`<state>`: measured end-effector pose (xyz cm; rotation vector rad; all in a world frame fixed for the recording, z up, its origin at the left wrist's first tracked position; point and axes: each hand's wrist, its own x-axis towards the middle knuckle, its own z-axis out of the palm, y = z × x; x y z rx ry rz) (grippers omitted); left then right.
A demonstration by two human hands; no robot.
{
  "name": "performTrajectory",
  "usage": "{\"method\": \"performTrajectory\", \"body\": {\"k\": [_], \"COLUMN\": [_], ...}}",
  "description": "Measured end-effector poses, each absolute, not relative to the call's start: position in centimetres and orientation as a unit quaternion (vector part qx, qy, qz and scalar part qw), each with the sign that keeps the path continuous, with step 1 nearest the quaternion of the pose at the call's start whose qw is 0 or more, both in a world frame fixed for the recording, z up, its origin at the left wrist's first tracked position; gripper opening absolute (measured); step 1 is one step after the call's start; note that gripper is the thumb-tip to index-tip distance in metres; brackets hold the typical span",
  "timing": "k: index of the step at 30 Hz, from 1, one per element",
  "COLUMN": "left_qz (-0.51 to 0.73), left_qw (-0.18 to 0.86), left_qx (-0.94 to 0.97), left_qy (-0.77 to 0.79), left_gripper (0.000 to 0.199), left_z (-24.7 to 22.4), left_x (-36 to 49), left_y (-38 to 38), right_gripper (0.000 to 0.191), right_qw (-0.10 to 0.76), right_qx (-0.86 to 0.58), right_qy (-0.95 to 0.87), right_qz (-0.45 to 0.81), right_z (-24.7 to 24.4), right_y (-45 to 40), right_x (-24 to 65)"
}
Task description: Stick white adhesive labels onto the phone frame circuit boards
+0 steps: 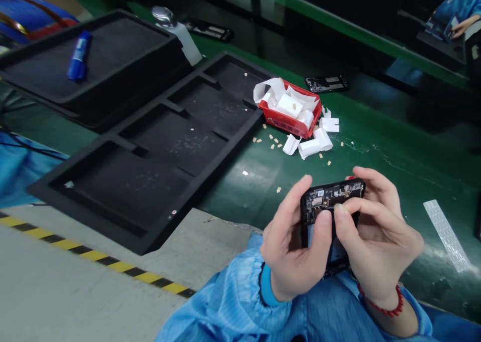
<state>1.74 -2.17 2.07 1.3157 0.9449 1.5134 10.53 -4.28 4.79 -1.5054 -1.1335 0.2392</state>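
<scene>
The red bin [285,124] sits on the green table [225,191], just beyond the long edge of the black tray [156,234], and it is full to the top with crumpled white paper [290,105]. One curl of that paper leans out over the bin's left side, and a small tan scrap rests on the heap. More folded white pieces [311,148] lie on the table against and near the bin, with tan scraps [276,144] scattered around them.

The tray is long and shallow, split into sections by short dividers that jut in from both long sides. It holds only small bits — a pale crumb in the nearest section, a few white and tan flecks farther up — and its floor is marked with pale scuffs. Beyond it on the left stands a black box [128,89], a blue marker [79,56] lying on its flat, rimmed top. A bottle [188,41] with a shiny cap is partly hidden behind the box.

The opened phone [328,199] is held up at the near edge of the table, its inner parts facing the camera. The left hand [296,241] is clamped on its left side and the right hand [383,236] grips its right — both thumbs lie over the front, their tips close together. Two more phones lie on the table, one beyond the bin [326,83] and one by the bottle [208,30]. A pale strip [447,234] lies on the right.
</scene>
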Motion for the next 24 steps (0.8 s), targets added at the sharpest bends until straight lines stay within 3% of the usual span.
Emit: {"method": "performTrajectory", "body": {"k": [11,24], "left_qz": [0.6,0.602], "left_qw": [0.349,0.371], "left_qx": [0.571,0.557], "left_qy": [0.438,0.434], "left_gripper": [0.054,0.053], "left_z": [1.8,2.4], "left_x": [2.0,1.9], "left_y": [-2.1,-1.5], "right_gripper": [0.016,0.025], "right_qw": [0.589,0.589], "right_qx": [-0.643,-0.607], "right_qy": [-0.478,-0.505], "right_qz": [0.109,0.174], "right_z": [4.6,4.6], "right_y": [-4.6,-4.6], "right_x": [10.6,12.3]}}
